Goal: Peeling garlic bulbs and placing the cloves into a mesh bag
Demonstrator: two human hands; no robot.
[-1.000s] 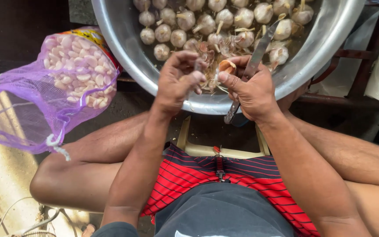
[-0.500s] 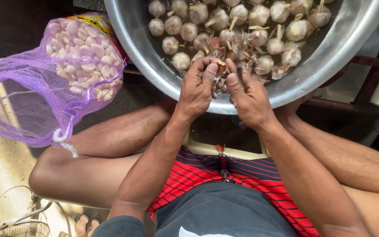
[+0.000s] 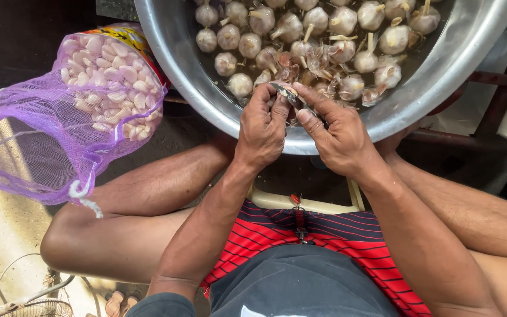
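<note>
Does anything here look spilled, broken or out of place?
Nothing stands out. The garlic bulbs and loose skins all lie inside the bowl, the mesh bag of peeled cloves looks whole, and both hands, left hand and right hand, work a small knife over the bowl's rim.

We log one package: a purple mesh bag (image 3: 60, 117), slumped left of the steel basin (image 3: 206, 100) and part-filled with pale peeled cloves. A red-and-yellow printed label (image 3: 125, 36) lies at its upper edge.

dark ground (image 3: 24, 47) up top, sunlit pale floor (image 3: 7, 235) at lower left, cream stool (image 3: 324, 205) beneath.
</note>
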